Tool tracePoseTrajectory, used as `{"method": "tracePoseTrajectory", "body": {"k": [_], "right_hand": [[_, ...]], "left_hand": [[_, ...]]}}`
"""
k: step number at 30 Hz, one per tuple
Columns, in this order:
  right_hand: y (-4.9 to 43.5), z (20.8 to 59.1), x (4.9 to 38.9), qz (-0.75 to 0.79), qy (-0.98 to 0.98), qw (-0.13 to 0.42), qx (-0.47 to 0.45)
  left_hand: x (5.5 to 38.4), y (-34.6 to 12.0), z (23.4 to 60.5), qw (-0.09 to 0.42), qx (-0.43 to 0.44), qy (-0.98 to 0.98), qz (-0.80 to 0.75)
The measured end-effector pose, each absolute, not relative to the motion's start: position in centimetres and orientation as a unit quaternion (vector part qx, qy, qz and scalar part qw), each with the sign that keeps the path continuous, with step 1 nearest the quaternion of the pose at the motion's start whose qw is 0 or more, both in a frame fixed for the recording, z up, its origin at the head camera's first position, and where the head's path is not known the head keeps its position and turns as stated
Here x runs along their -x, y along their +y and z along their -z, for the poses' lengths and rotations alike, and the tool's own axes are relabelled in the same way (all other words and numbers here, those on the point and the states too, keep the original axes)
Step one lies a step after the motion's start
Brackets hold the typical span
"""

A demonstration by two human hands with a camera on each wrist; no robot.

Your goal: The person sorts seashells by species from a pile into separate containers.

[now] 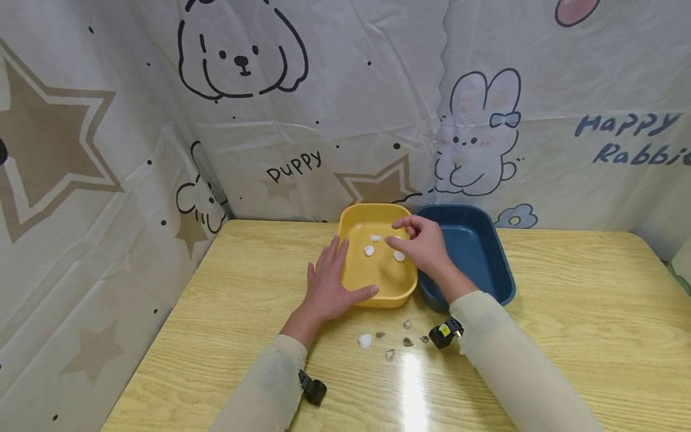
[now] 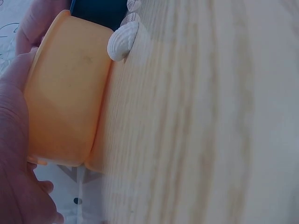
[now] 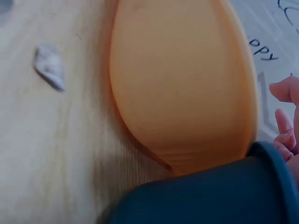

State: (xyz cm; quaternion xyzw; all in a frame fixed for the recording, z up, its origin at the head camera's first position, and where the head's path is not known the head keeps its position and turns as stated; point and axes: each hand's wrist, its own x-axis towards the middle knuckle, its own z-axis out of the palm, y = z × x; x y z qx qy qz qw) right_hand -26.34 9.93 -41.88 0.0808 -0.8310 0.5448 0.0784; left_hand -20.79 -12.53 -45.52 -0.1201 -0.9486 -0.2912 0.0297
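My left hand [image 1: 329, 288] rests against the near left corner of a yellow plastic tray [image 1: 383, 282]. Its fingers lie fairly straight along the left side, and the thumb reaches over the near rim. Over the tray's right part hovers my right hand [image 1: 426, 243], thumb and forefinger apart, with nothing visible between them. Inside the tray lie several white shells, among them one white shell [image 1: 369, 250] left of centre and another white shell [image 1: 399, 256] just below the right hand. Part of one more is hidden by the right fingers.
A dark blue tray [image 1: 499, 264] stands against the yellow one on its right. On the wooden table [image 1: 259, 270] in front lie a white ribbed shell [image 1: 364, 341] and several small grey-brown shells [image 1: 407, 342]. A printed cloth [image 1: 372, 108] hangs behind the table.
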Motion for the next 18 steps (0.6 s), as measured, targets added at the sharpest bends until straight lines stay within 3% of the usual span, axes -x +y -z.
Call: {"method": "tracePoseTrajectory", "body": {"k": [18], "right_hand": [[10.0,42.0,17.6,-0.561,-0.778,0.170,-0.228]], "left_hand": [[20.8,-12.4,45.7,0.038,0.120,-0.947,0.296]]}}
